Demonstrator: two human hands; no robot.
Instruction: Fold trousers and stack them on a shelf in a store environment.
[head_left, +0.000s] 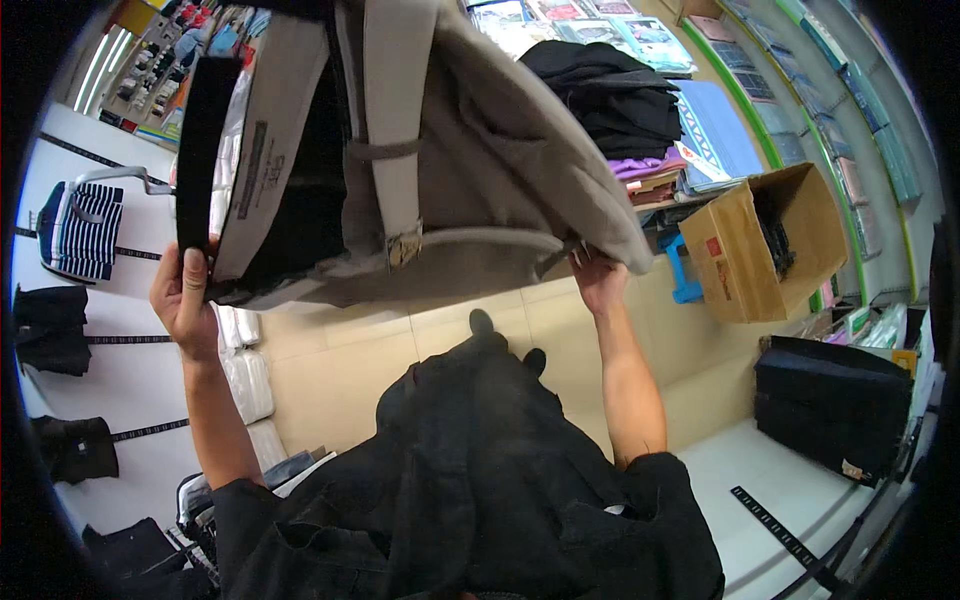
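A large grey-brown fabric garment (480, 150) is spread in the air in front of me, its dark inside partly showing. Down its middle runs a paler fabric band (394, 112) with a loop across it. My left hand (186, 296) pinches the garment's left edge at the foot of a black strip (206, 150). Beside that strip is a light inner band (281, 135) bearing printed writing. At the lower right corner, my right hand (598, 277) grips the cloth, with its fingertips partly hidden. The garment's top runs out of view.
An open cardboard box (739, 262) with dark contents stands right, by a blue stool (681, 270). Behind it, folded black clothes (607, 97) top a stack. Garments, including a striped one (94, 217), hang on the left wall. White packages (246, 382) line the floor below.
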